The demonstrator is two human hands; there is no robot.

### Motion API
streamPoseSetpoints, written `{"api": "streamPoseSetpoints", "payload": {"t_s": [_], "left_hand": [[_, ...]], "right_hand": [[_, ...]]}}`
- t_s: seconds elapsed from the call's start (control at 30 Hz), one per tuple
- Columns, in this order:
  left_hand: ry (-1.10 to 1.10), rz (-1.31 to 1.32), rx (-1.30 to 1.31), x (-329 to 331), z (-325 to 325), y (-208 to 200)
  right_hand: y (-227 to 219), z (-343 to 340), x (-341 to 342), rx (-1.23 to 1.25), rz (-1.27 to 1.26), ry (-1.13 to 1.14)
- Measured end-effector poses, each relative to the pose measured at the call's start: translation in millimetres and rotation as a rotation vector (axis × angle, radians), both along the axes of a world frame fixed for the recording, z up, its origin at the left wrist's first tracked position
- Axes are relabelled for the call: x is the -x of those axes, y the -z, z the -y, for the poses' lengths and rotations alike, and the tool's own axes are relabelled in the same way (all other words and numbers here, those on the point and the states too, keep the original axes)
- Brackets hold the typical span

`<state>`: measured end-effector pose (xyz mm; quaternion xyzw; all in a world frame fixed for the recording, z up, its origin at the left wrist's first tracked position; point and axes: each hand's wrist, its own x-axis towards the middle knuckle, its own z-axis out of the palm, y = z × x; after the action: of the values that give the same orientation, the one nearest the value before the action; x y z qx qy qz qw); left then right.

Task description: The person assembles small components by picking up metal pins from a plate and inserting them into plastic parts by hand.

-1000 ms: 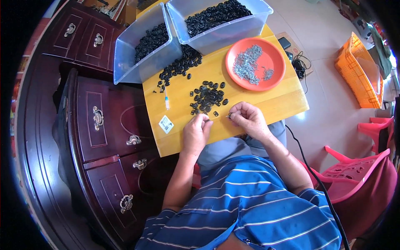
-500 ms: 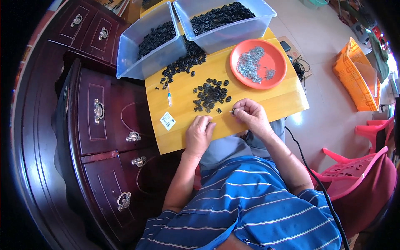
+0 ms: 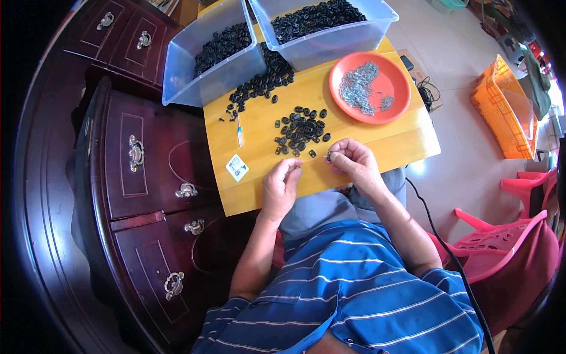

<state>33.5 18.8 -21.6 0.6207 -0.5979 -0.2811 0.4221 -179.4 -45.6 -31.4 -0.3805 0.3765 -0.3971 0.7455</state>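
On the yellow table, a loose heap of small black oval pieces lies just beyond my hands. My right hand, right of the heap, pinches a small dark piece between thumb and fingertips; a thin shiny tip sticks out of it to the left. Near the table's front edge, my left hand is closed, thumb against curled fingers. Whatever lies between those fingertips is hidden. An orange-red plate with a pile of small silvery metal pins stands beyond my right hand.
Two clear plastic bins of black pieces stand at the back, with more pieces spilled before them. A slim white-and-blue tool and a white label lie left. Dark wooden drawers flank the table; a pink chair stands right.
My left hand has turned slightly, its fingertips lifting toward the heap. The thin tip at my right fingertips shows more plainly. The view has shifted a little.
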Motion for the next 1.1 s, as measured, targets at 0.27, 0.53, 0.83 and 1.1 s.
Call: {"api": "streamPoseSetpoints", "payload": {"t_s": [0.27,0.53,0.83,1.1], "left_hand": [[0.074,-0.314,-0.193,16,3,-2],[0.124,-0.476,-0.217,17,4,2],[0.128,-0.507,-0.201,17,0,3],[0.130,-0.511,-0.198,16,-1,1]], "right_hand": [[3,2,1,-0.021,0.006,0.004],[3,2,1,-0.033,0.032,0.010],[4,2,1,-0.030,0.040,0.008],[4,0,1,-0.014,0.043,0.005]]}}
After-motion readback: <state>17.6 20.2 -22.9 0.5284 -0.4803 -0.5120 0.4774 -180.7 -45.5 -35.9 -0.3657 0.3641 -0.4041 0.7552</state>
